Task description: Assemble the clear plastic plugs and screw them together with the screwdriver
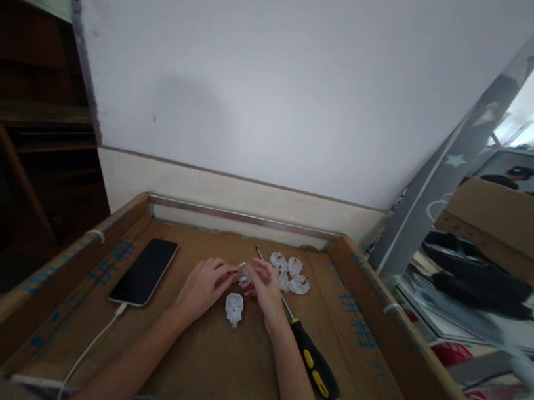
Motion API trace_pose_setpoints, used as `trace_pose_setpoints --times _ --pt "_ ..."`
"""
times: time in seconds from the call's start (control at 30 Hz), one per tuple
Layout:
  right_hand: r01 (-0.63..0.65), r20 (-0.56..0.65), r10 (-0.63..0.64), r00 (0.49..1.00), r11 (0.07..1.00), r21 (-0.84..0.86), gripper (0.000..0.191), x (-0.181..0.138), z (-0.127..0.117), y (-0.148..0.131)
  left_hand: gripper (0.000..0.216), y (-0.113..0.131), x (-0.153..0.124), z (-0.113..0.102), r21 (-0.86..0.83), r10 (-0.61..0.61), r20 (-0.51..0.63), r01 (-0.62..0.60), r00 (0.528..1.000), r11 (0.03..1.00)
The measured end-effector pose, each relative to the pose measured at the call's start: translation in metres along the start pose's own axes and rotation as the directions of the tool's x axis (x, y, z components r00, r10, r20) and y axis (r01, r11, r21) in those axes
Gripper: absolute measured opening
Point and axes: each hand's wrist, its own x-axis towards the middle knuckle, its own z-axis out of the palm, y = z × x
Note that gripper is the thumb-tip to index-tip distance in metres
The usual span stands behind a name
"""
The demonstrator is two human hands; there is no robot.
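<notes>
Between my two hands is a small clear plastic part (243,275), pinched by the fingertips over the cardboard. My left hand (205,287) grips it from the left with fingers closed together. From the other side my right hand (267,289) curls its thumb and fingers around it, hiding much of its shape. Just below the hands a whitish translucent plastic piece (234,308) lies flat, its narrow end toward me. Several clear plastic parts (292,275) sit in a cluster to the right of my right hand. A screwdriver (316,362) with a black and yellow handle lies beside my right forearm.
A cardboard tray (360,385) with raised sides forms the work surface. At its left lies a dark-screened phone (144,273) with a white cable (89,350) running toward me. A white wall (273,82) rises behind. Right of the tray are a cardboard box (512,221) and black items.
</notes>
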Motion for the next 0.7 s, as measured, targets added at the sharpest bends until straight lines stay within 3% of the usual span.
trace_pose_setpoints --times 0.17,0.7 --pt "0.025 0.035 -0.025 0.999 1.000 -0.004 0.029 0.0000 0.0003 0.0020 0.008 0.0001 -0.0003 -0.0002 -0.052 -0.021 0.011 0.022 1.000 0.998" --pt "0.041 0.073 -0.042 0.996 0.999 0.006 0.028 0.0014 -0.0005 0.0065 0.008 0.0018 -0.0011 -0.0034 -0.094 0.000 -0.016 -0.001 1.000 0.996"
